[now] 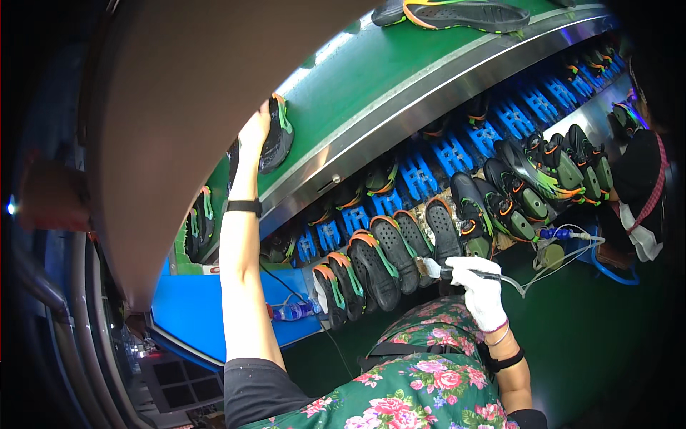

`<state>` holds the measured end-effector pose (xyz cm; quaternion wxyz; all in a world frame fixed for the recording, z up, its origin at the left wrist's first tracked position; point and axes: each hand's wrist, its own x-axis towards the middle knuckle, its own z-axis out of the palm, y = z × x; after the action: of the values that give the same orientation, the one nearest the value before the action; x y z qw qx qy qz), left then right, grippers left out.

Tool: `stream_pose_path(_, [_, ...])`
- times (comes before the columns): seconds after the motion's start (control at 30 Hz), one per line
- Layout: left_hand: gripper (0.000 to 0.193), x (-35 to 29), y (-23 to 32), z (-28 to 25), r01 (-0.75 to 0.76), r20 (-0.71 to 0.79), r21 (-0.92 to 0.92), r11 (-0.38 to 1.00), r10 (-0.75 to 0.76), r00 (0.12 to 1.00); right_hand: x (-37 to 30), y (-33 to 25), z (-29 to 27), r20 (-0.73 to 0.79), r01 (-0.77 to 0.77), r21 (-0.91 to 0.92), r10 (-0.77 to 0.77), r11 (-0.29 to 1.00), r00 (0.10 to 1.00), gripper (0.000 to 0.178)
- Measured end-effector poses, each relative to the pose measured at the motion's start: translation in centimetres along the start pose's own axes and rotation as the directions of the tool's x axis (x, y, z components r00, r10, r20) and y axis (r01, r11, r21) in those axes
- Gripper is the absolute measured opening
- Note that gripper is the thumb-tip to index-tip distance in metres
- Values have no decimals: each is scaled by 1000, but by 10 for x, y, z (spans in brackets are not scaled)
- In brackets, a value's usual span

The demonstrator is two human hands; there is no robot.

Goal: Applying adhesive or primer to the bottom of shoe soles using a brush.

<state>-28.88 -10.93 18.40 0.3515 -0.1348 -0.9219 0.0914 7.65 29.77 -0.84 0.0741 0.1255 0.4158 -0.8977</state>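
My left hand [255,134], bare, reaches far out over the green belt at the upper left. It grips the near edge of a black shoe sole [277,146] with orange and green trim; some of its fingers are hidden. In a white glove, my right hand [480,292] is closed round the dark handle of a brush [431,268] with pale bristles. A clear thin hose [516,287] runs from the handle. The bristles are beside a black perforated sole [444,227]; whether they touch it I cannot tell.
Several trimmed soles [374,275] stand in a row before me, with black shoe uppers [500,204] to their right. Behind them run blue racks [451,154] below the belt's metal edge [400,134]. A brown cover [179,93] overhangs the left. Another person's gloved hand [643,239] is at the right.
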Motion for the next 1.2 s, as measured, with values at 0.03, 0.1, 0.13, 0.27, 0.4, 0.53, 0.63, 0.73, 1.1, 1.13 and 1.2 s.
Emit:
stream_pose_path(0.03, [27, 3, -5, 10, 44, 118, 5, 999, -44, 992, 0, 0, -1, -21, -11, 21, 12, 1000, 1000, 24])
stream_pose_path(0.1, [28, 9, -12, 29, 108, 263, 48, 993, -116, 958, 0, -1, -6, -39, -4, 9, 5, 1000, 999, 23])
stream_pose_path(0.13, [28, 10, -15, 38, 39, 220, 180, 983, -79, 972, 0, -2, -9, -44, -12, 52, 14, 999, 999, 23])
stream_pose_path(0.27, [25, 12, -25, 56, -84, 237, 313, 946, 8, 971, 1, -5, -22, -58, 0, 49, 3, 999, 998, 23])
stream_pose_path(0.4, [33, 14, -21, 58, -63, 304, 298, 952, -32, 952, 3, -7, -31, -64, 3, 14, -2, 1000, 998, 21])
stream_pose_path(0.53, [46, 23, 3, 53, -22, 317, 228, 973, -53, 947, 2, -9, -35, -39, 15, 16, -14, 1000, 999, 20])
stream_pose_path(0.63, [57, 42, 53, 53, -14, 249, -3, 1000, 14, 969, 1, -12, -36, -34, 22, -8, -22, 1000, 999, 23])
stream_pose_path(0.73, [68, 72, 139, 56, -30, 189, -392, 919, 113, 975, -1, -16, -38, -17, 13, -21, -13, 1000, 1000, 23])
stream_pose_path(1.1, [34, 124, 274, 45, -158, 65, -563, 811, 234, 970, -15, -28, -60, -53, 93, 35, -91, 995, 994, 24])
stream_pose_path(1.13, [33, 111, 263, 42, -204, 24, -632, 748, 282, 959, -16, -29, -60, -45, 100, -11, -101, 995, 994, 24])
stream_pose_path(1.2, [35, 75, 239, 32, -134, -26, -750, 647, 173, 985, -16, -31, -57, -27, 85, -94, -88, 992, 996, 24])
